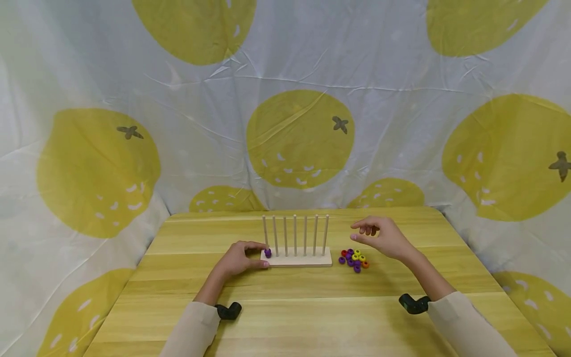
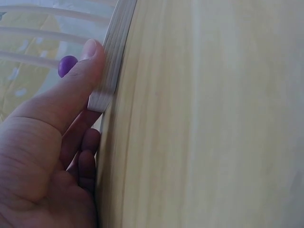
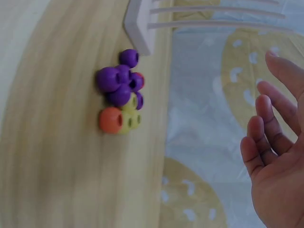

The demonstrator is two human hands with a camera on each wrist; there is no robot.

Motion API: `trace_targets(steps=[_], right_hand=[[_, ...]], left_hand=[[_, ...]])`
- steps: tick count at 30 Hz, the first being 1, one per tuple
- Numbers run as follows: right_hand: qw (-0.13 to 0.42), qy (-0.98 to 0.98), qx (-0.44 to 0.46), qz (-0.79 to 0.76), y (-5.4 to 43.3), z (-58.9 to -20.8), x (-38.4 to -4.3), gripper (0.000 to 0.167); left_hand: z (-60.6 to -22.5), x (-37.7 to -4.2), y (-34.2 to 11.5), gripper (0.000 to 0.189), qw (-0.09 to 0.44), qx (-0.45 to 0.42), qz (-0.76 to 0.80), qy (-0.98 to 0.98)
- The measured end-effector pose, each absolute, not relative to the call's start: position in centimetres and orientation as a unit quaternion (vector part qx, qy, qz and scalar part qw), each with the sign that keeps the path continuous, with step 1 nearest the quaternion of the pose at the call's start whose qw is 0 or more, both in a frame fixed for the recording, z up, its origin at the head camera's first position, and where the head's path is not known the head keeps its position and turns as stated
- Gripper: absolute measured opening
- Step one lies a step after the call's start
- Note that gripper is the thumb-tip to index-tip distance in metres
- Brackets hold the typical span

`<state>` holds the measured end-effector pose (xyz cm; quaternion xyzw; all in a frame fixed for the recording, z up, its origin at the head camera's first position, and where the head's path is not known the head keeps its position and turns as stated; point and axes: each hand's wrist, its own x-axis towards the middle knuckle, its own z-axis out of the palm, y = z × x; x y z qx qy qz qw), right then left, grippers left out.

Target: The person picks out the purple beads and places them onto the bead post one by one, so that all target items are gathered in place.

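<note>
A pale wooden base [image 1: 299, 261] carries a row of several thin upright pegs [image 1: 295, 235]. One purple bead [image 1: 267, 253] sits low on the leftmost peg. My left hand [image 1: 238, 259] holds the left end of the base, thumb along the front edge; the left wrist view shows the thumb [image 2: 80, 78] against the edge, with the purple bead behind it. To the right of the base lies a cluster of purple, yellow, red and orange beads [image 1: 350, 262]. Above and beyond that cluster hovers my right hand [image 1: 383, 238], fingers loosely bent and holding nothing.
The wooden table [image 1: 308, 317] has its far edge just behind the pegs. A cloth [image 1: 392, 144] printed with yellow lemons hangs behind and at both sides. Dark devices [image 1: 414, 304] are strapped at both wrists.
</note>
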<state>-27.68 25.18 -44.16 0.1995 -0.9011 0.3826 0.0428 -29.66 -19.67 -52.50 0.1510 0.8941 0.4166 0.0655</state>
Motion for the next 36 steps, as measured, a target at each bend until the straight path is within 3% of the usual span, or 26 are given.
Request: trace_targets(steps=[24,36], right_hand=[[0.039,-0.899,0.181,0.396,27.6,-50.8,-24.5,0.026],[-0.007,-0.895,0.182,0.406,27.6,-52.2,-24.1,0.026]], left_hand=[[-52.5,-29.6,-19.7,0.056,0.070,0.144,0.415,0.896],[-52.5,-29.6,-19.8,0.057,0.073,0.148,0.411,0.897]])
